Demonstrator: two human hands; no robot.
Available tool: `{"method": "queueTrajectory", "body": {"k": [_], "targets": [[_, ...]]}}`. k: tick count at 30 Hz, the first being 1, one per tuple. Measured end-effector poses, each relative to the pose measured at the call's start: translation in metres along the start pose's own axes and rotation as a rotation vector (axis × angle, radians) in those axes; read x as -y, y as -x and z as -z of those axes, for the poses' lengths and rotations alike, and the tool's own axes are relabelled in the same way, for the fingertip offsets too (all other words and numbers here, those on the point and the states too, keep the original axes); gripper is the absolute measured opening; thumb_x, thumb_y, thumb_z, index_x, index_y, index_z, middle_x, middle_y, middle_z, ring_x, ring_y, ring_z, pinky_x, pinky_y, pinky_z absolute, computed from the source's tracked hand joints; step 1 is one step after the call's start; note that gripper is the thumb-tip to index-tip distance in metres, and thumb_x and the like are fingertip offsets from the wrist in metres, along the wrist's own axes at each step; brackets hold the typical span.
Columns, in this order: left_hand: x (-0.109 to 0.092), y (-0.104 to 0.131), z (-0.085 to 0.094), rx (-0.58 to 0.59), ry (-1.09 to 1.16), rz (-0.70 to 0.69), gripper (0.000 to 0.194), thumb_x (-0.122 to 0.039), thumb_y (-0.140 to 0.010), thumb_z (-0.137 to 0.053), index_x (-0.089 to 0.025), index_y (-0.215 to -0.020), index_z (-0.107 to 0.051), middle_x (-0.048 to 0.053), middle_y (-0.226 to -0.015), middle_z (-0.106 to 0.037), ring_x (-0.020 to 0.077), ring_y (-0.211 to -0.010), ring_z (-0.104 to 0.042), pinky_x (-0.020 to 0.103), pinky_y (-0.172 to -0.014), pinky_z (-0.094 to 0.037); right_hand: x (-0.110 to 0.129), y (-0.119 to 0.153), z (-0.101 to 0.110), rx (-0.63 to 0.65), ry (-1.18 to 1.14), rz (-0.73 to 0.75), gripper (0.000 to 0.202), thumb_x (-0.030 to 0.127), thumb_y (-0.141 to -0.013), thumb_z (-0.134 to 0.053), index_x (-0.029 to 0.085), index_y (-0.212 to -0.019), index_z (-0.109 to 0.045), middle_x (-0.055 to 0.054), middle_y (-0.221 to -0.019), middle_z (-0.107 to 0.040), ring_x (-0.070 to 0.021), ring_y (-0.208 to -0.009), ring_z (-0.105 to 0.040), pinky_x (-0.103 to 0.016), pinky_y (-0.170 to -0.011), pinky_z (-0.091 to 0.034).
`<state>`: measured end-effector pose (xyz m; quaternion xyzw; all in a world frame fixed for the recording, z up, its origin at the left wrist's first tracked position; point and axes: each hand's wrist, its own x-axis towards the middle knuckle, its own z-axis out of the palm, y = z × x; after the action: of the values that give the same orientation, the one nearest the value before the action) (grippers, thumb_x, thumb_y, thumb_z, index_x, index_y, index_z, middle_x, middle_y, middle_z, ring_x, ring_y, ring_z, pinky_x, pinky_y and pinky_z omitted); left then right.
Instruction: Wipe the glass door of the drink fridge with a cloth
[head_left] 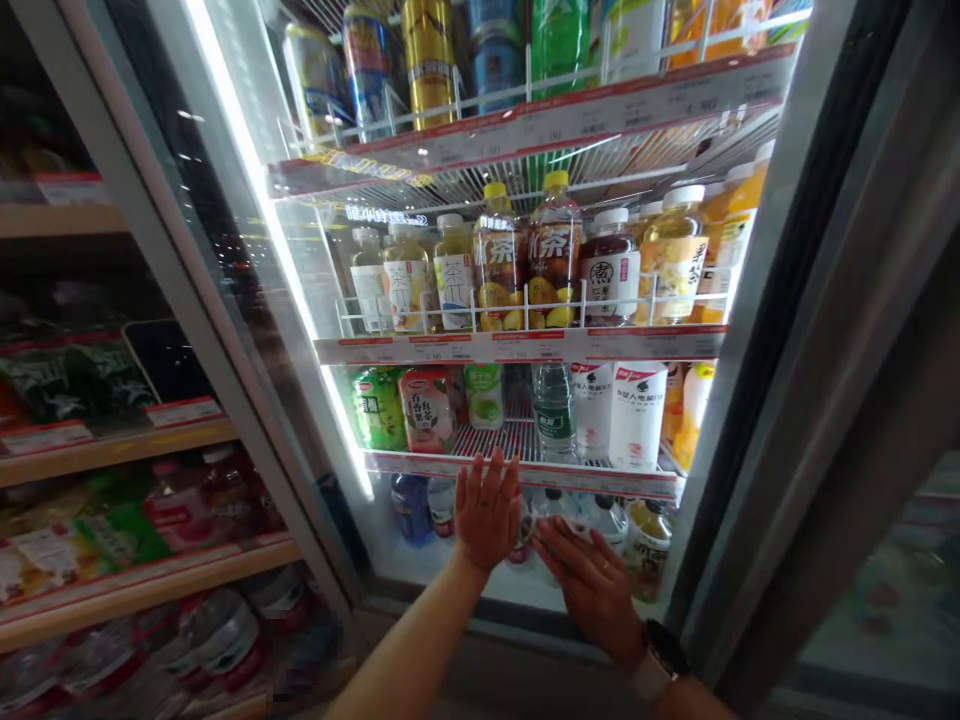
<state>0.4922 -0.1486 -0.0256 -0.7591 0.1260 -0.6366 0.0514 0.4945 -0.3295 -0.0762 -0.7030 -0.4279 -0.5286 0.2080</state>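
Observation:
My left hand (487, 512) is raised in front of the lowest shelf edge (420, 464) of a lit drinks cooler, its fingers pointing up and apart, holding nothing. Just right of it and a little lower, my right hand (589, 580) has its fingers stretched out toward the upper left; it holds nothing that I can see. A dark watch (666, 648) is on my right wrist. Behind the hands are several bottles at the cooler's bottom, one yellow-green bottle (646, 548) at the right. A clear green-label bottle (554, 412) stands on the shelf above.
Tea bottles with yellow caps (555, 250) stand on the middle shelf behind a wire rail. Cans (429, 65) fill the upper shelf. The cooler's frame (765, 330) rises at the right. Shelves of packaged goods (120, 535) are at the left.

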Motion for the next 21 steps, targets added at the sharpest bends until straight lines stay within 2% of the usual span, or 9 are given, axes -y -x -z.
{"method": "queueTrajectory", "body": {"k": [4,7,12,16,19,21], "targets": [[0.0,0.002,0.0,0.002,0.0,0.002,0.057,-0.022,-0.096,-0.038,-0.017,-0.152,-0.026,0.008,-0.156,-0.031,0.0244,-0.149,-0.019,0.041,-0.122,-0.018,0.003,0.034,-0.011,0.129,0.008,0.212,0.038,0.008,-0.099,-0.04,0.025,-0.122,-0.064,0.004,-0.129,-0.065,-0.0044,-0.125,-0.054,-0.024,-0.118,-0.026],[0.001,0.002,0.0,0.004,-0.001,0.004,0.057,-0.022,-0.096,-0.04,-0.017,-0.151,-0.028,0.009,-0.154,-0.034,0.0238,-0.148,-0.02,0.042,-0.122,-0.017,0.0,0.029,-0.012,0.142,0.006,0.23,0.036,0.011,-0.099,-0.043,0.026,-0.125,-0.062,0.002,-0.134,-0.062,-0.0055,-0.129,-0.05,-0.024,-0.114,-0.033],[0.001,0.0,0.001,0.001,0.0,-0.001,0.055,-0.023,-0.096,-0.039,-0.017,-0.151,-0.03,0.01,-0.153,-0.037,0.0237,-0.148,-0.021,0.041,-0.122,-0.018,-0.013,-0.029,0.007,0.0,0.063,0.037,0.038,0.008,-0.097,-0.045,0.025,-0.127,-0.062,0.0,-0.128,-0.066,-0.0116,-0.136,-0.044,-0.033,-0.121,-0.022],[0.001,-0.002,0.001,-0.01,0.003,-0.014,0.056,-0.022,-0.097,-0.036,-0.015,-0.151,-0.027,0.009,-0.157,-0.029,0.0248,-0.149,-0.018,0.041,-0.122,-0.018,-0.03,-0.075,0.026,-0.231,0.141,-0.134,0.046,0.007,-0.095,-0.047,0.026,-0.137,-0.054,-0.002,-0.129,-0.064,-0.0176,-0.137,-0.043,-0.042,-0.122,-0.02],[0.0,-0.002,0.001,-0.008,-0.006,-0.009,0.056,-0.022,-0.097,-0.036,-0.015,-0.152,-0.026,0.009,-0.157,-0.028,0.0249,-0.149,-0.017,0.041,-0.122,-0.017,-0.037,-0.089,0.03,-0.367,0.177,-0.269,0.051,0.01,-0.095,-0.047,0.026,-0.143,-0.047,-0.006,-0.139,-0.057,-0.0246,-0.14,-0.039,-0.052,-0.121,-0.019],[0.0,-0.001,0.001,-0.003,-0.007,-0.004,0.057,-0.022,-0.096,-0.037,-0.016,-0.151,-0.027,0.01,-0.156,-0.032,0.0246,-0.149,-0.018,0.042,-0.122,-0.018,-0.035,-0.089,0.028,-0.371,0.173,-0.299,0.051,0.011,-0.095,-0.045,0.025,-0.144,-0.047,-0.007,-0.141,-0.055,-0.0259,-0.14,-0.039,-0.054,-0.121,-0.018]]}}
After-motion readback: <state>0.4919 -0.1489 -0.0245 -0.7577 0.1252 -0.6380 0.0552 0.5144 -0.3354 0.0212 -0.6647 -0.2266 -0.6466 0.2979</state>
